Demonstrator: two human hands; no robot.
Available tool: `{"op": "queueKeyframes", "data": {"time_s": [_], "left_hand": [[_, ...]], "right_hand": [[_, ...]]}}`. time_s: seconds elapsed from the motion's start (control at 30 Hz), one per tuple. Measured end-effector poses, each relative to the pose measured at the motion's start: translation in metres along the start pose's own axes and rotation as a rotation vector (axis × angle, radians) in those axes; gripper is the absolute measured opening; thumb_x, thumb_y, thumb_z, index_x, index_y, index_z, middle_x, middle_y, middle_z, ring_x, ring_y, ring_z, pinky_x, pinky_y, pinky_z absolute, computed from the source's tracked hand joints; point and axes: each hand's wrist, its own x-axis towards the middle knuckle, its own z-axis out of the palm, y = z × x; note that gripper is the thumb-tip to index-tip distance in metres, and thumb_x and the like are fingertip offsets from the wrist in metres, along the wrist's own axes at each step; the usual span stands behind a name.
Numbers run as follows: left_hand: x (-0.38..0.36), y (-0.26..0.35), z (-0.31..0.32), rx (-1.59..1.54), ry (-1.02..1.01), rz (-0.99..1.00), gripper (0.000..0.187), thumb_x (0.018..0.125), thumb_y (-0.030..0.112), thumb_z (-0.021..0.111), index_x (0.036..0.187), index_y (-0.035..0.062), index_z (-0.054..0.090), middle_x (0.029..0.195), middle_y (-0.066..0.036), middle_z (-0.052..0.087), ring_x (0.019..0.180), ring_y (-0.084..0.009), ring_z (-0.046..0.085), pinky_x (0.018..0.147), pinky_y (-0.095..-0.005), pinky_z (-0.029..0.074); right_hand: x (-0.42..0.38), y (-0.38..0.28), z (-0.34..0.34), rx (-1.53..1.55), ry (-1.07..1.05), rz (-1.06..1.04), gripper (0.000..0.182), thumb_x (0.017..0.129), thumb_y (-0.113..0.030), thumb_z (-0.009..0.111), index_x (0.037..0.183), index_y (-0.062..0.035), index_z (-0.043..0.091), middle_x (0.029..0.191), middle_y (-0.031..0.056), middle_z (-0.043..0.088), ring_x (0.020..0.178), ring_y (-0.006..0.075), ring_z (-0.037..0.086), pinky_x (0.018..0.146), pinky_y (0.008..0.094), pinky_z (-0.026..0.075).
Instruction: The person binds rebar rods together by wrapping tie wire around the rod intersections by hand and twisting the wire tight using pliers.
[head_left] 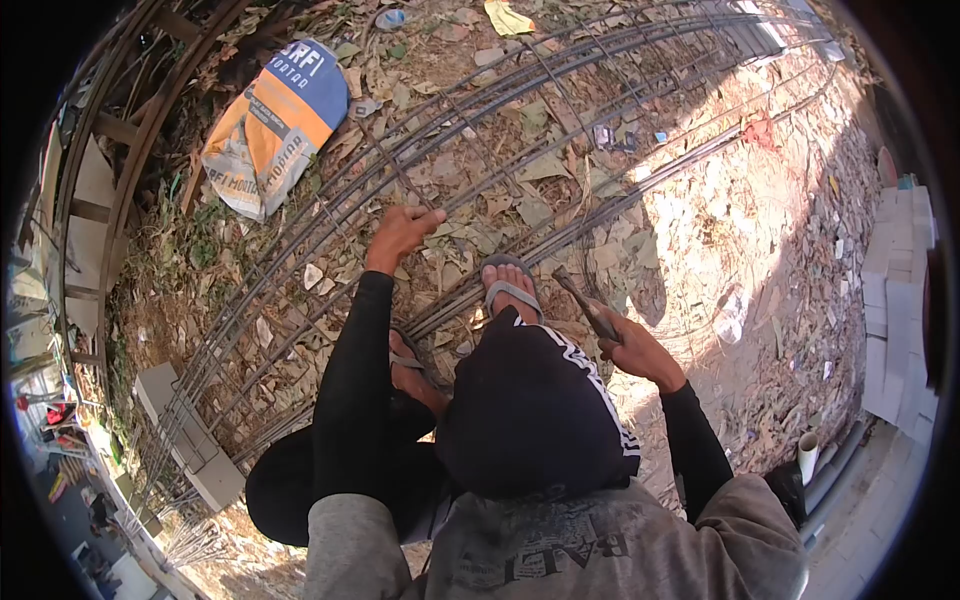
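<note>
My left hand (398,240) is closed at one long bar of the rebar cage (520,165), its fingers curled and the fingertips partly hidden. The cage of thin steel bars and cross ties runs from lower left to upper right. In my right hand (640,352) is a pair of dark metal pincers (587,303), the narrow head pointing up and left, away from me. They are held above the ground, apart from the bars. Near my sandalled foot (512,290) lies a bundle of loose bars (590,222).
A mortar bag (275,130) lies beyond the cage. One concrete block (188,437) sits under the bars at lower left. Dry leaves and litter cover the ground (740,230). Pale blocks (890,310) and grey pipes (835,475) are at the right; a curved metal frame (130,140) stands left.
</note>
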Motion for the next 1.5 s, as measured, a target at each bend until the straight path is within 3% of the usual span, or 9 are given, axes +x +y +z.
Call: {"op": "queueKeyframes", "data": {"time_s": [0.07,0.13,0.4,0.7,1.0,1.1,1.2,1.3,1.5], "left_hand": [[-0.001,0.004,0.001,-0.096,-0.017,0.005,0.059,0.091,0.051,0.079,0.109,-0.0051,0.079,0.083,-0.015,0.076,0.078,-0.0215,0.078,0.067,-0.0381,0.056],[-0.006,0.007,0.002,-0.138,-0.022,0.000,0.059,0.092,0.050,0.079,0.111,-0.0056,0.079,0.084,-0.015,0.077,0.078,-0.0208,0.079,0.066,-0.0367,0.056],[-0.006,0.006,0.002,-0.114,-0.001,0.049,0.058,0.092,0.053,0.078,0.103,-0.0039,0.080,0.079,-0.012,0.075,0.078,-0.0199,0.080,0.064,-0.0332,0.059],[-0.002,0.009,-0.002,-0.142,-0.062,-0.040,0.055,0.093,0.053,0.078,0.098,-0.0022,0.078,0.081,-0.011,0.074,0.082,-0.0205,0.080,0.067,-0.0328,0.060],[0.000,0.008,0.001,-0.210,-0.048,-0.104,0.052,0.093,0.049,0.079,0.102,-0.0021,0.079,0.091,-0.013,0.076,0.086,-0.0218,0.079,0.075,-0.0358,0.061],[-0.001,0.009,0.000,-0.193,-0.060,-0.090,0.054,0.095,0.046,0.078,0.113,-0.0048,0.078,0.104,-0.022,0.077,0.088,-0.0258,0.080,0.074,-0.0398,0.062],[-0.001,0.009,0.000,-0.211,-0.062,-0.070,0.054,0.094,0.046,0.079,0.112,-0.0049,0.078,0.104,-0.021,0.078,0.088,-0.0250,0.080,0.074,-0.0397,0.062],[-0.002,0.011,-0.001,-0.181,-0.056,-0.087,0.052,0.092,0.048,0.080,0.106,-0.0028,0.079,0.095,-0.015,0.077,0.086,-0.0235,0.079,0.081,-0.0388,0.062],[-0.002,0.010,0.001,-0.237,-0.048,-0.097,0.051,0.094,0.048,0.078,0.104,-0.0023,0.079,0.094,-0.015,0.077,0.086,-0.0247,0.079,0.079,-0.0388,0.063]], "right_hand": [[0.034,-0.027,0.009,0.050,-0.059,-0.119,0.058,0.092,-0.011,0.062,0.149,-0.0079,0.052,0.121,0.0244,0.070,0.113,0.0398,0.067,0.098,0.0451,0.052],[0.081,-0.035,0.022,0.231,-0.220,-0.214,0.059,0.092,-0.013,0.057,0.151,-0.0064,0.050,0.107,0.0131,0.068,0.089,0.0229,0.065,0.086,0.0401,0.053],[0.156,-0.049,0.052,0.289,-0.293,-0.340,0.060,0.091,-0.012,0.055,0.151,-0.0083,0.050,0.118,0.0084,0.065,0.106,0.0191,0.066,0.097,0.0377,0.052],[0.180,-0.042,0.061,0.332,-0.348,-0.379,0.046,0.099,-0.010,0.053,0.145,-0.0066,0.053,0.122,0.0095,0.063,0.111,0.0201,0.065,0.100,0.0379,0.053],[0.185,-0.031,0.067,0.019,-0.074,-0.365,0.059,0.109,-0.039,0.052,0.160,-0.0099,0.044,0.152,0.0249,0.055,0.137,0.0437,0.055,0.116,0.0502,0.042],[0.168,-0.055,0.050,-0.004,-0.106,-0.365,0.061,0.109,-0.041,0.052,0.161,-0.0102,0.042,0.147,0.0270,0.058,0.136,0.0448,0.056,0.114,0.0500,0.043],[0.179,-0.043,0.061,-0.025,-0.040,-0.421,0.056,0.110,-0.042,0.049,0.162,-0.0220,0.042,0.141,0.0237,0.063,0.131,0.0434,0.058,0.111,0.0498,0.045],[0.180,-0.036,0.062,-0.077,-0.024,-0.442,0.058,0.110,-0.044,0.049,0.163,-0.0236,0.039,0.140,0.0235,0.064,0.130,0.0437,0.059,0.110,0.0507,0.046],[0.178,-0.042,0.060,-0.028,-0.044,-0.455,0.060,0.110,-0.047,0.048,0.164,-0.0239,0.038,0.136,0.0286,0.065,0.124,0.0465,0.062,0.108,0.0530,0.047]]}}
